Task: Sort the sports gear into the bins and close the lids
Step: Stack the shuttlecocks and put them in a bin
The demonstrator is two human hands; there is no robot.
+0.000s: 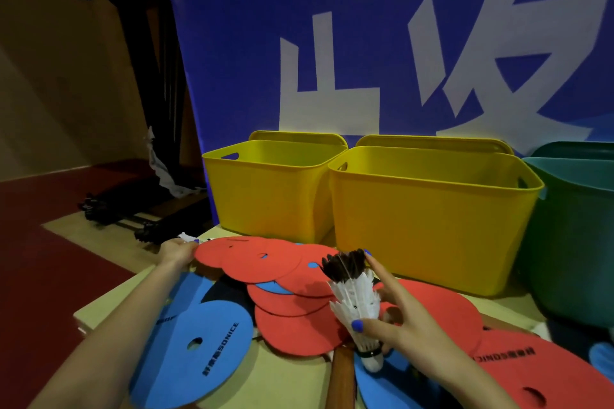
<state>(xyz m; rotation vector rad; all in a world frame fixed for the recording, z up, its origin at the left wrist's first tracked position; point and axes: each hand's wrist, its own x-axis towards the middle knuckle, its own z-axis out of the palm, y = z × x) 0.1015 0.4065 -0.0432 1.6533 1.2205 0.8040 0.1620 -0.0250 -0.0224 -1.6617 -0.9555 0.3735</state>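
My right hand (403,319) grips a stack of shuttlecocks (357,302), white feathers below and dark ones on top, held above a pile of flat discs. Red discs (252,257) and blue discs (196,342) with small holes overlap on the pale table (282,378). My left hand (177,251) reaches to the table's far left edge and touches a small white shuttlecock (187,237) beside a red disc. Two open yellow bins (265,196) (428,229) stand behind the discs, their lids (299,136) propped upright behind them.
A green bin (574,236) stands at the right, partly cut off. A wooden handle (344,375) lies under the discs at the front. A blue banner with white characters (365,43) hangs behind the bins. Dark equipment (126,209) lies on the red floor to the left.
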